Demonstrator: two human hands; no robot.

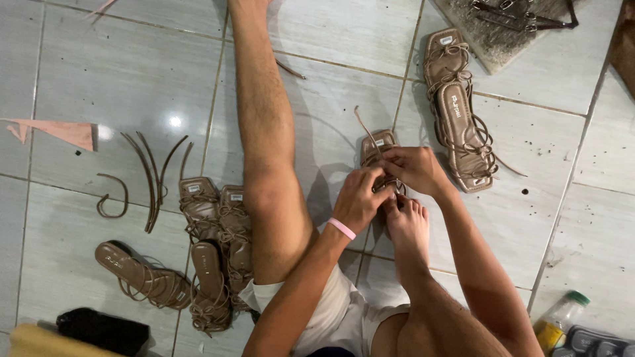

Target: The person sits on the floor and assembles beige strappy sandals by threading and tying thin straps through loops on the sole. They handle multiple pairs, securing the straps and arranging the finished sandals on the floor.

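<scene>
- Head view: a plastic bottle with a green cap is seen at the lower right edge, standing on the tiled floor; it appears partly filled with a yellowish liquid, though the level cannot be told exactly.
- A tan sandal is pinned on the floor between both hands, just ahead of the toes of a bare foot.
- The left hand, with a pink wristband on its wrist, is closed, its fingers pinched together on the straps of that sandal.
- The right hand is curled over the same sandal, its fingers closed on the straps and touching the left hand.
- One loose strap end is seen sticking up past the sandal.
- A finished strappy sandal lies just to the right, apart from the hands.
- More sandals are piled at the left beside the outstretched leg, with loose straps lying near them.
</scene>
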